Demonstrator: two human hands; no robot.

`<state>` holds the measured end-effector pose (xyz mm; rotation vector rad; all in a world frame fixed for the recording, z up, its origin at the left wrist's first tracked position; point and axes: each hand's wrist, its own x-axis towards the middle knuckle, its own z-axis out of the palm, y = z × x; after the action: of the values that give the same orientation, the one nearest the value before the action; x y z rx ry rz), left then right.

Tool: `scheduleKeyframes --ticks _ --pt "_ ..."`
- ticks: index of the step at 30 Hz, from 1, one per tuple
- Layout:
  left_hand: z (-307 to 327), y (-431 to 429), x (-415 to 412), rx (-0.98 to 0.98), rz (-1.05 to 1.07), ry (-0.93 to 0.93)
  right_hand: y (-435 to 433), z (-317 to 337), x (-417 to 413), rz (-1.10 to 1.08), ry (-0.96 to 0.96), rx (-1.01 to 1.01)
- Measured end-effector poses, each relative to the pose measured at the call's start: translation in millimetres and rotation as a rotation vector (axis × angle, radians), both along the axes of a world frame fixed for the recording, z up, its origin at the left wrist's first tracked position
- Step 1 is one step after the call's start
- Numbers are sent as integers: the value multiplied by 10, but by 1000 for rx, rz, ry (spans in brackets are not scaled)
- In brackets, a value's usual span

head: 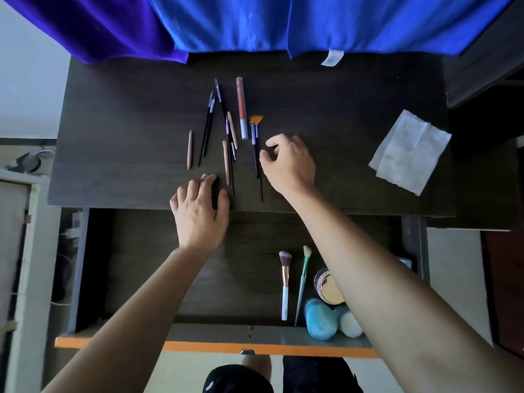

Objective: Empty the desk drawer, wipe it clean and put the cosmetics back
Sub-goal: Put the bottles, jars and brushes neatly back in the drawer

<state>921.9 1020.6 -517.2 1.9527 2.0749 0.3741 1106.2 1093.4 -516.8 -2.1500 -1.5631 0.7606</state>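
The drawer (198,279) stands pulled out below the front edge of the dark bench (127,131), its orange-edged front (181,346) nearest the person. Inside it, at the right end, lie a white-handled brush (285,285), a green-handled brush (302,285), a round jar (329,287) and two sponges, one blue (320,321) and one pale (350,321); the right forearm crosses over part of the jar and sponges. The rest of the drawer floor is bare.

Behind the drawer, on the bench, a loose row of thin brushes and pencils (226,143) lies with an orange tube (241,109) and a small fan brush (256,143). The left hand (198,211) rests flat and spread at the bench's front edge, holding nothing, its fingertips just beside the pencils. The right hand (289,163) hovers beside the fan brush, fingers curled and partly parted, empty. A folded white wipe (409,151) lies well off to the right of the drawer's line, on the bench. Blue cloth (312,24) hangs over the bench's far edge.
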Motion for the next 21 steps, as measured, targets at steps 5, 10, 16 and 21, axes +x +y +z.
scheduleKeyframes --ticks 5,10,16,21 --pt "-63 9 17 36 18 13 31 -11 6 3 -20 -1" --pt "-85 4 32 31 29 28 73 -14 -30 -15 -61 -16" --pt "-43 31 63 4 54 1 -41 -46 124 39 -98 61" --pt "59 243 267 43 46 -75 -220 -92 472 -57 -119 133"
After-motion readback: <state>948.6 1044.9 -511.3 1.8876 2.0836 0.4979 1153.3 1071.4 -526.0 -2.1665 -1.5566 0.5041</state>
